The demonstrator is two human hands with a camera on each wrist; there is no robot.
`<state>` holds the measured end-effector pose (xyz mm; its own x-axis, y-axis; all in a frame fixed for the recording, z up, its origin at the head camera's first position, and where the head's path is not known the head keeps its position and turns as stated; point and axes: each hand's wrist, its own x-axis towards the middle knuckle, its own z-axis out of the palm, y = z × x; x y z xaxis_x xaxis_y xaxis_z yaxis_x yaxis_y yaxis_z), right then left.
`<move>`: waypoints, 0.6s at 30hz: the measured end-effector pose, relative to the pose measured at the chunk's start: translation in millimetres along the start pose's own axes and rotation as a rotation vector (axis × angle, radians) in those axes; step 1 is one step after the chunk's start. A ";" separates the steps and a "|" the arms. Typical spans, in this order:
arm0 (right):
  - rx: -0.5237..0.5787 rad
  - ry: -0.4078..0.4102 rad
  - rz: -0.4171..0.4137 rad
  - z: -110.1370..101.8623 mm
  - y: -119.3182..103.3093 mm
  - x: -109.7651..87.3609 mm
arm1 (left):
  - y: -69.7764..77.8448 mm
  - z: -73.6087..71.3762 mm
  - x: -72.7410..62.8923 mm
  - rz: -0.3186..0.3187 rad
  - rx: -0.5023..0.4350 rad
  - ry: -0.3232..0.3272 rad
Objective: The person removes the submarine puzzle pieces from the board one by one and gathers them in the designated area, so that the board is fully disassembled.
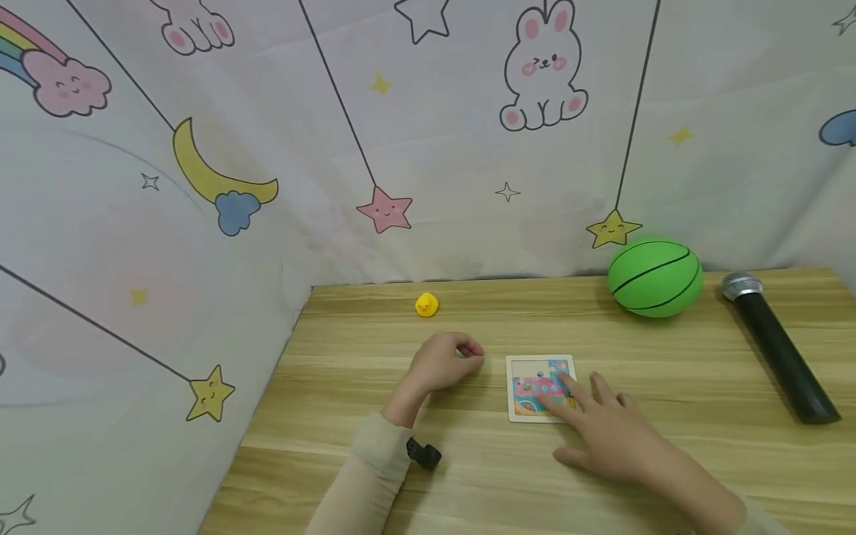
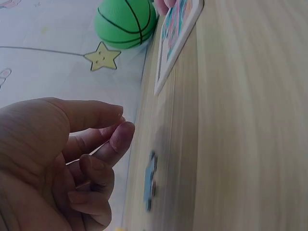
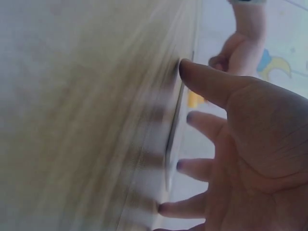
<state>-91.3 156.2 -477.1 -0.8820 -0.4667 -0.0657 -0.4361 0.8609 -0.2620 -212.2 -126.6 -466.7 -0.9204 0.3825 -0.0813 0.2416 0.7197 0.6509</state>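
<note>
A small square jigsaw puzzle [image 1: 543, 388] in a white frame lies on the wooden table, with a bare gap at its upper left. Over its right side my right hand [image 1: 608, 435] spreads its fingers, and fingertips reach over the picture. In the right wrist view, the fingers [image 3: 192, 166] are straight and apart around the frame's edge. My left hand [image 1: 441, 362] hovers left of the puzzle, thumb and forefinger close together, nothing visible between them. Below it a loose blue puzzle piece [image 2: 150, 180] rests on the table, mostly hidden by the hand in the head view.
A yellow rubber duck [image 1: 426, 305] sits near the table's back edge. At the back right are a green ball [image 1: 655, 278] and a black microphone [image 1: 782, 349]. A printed cloth backdrop [image 1: 455, 148] hangs behind and to the left of the table.
</note>
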 end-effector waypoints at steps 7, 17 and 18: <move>-0.042 0.000 -0.022 2.2 -3.4 -13.0 | 21.8 22.0 8.9 0.046 -0.023 -0.057; -0.029 -0.018 -0.013 2.2 -6.3 -17.4 | 49.5 51.4 18.7 0.105 -0.032 -0.137; -0.028 -0.018 -0.014 2.0 -6.2 -17.5 | 51.3 53.7 19.4 0.106 -0.029 -0.142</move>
<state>-72.8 158.7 -476.2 -0.8727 -0.4816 -0.0795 -0.4530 0.8598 -0.2358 -201.2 -51.2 -475.5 -0.8371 0.5349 -0.1151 0.3242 0.6545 0.6830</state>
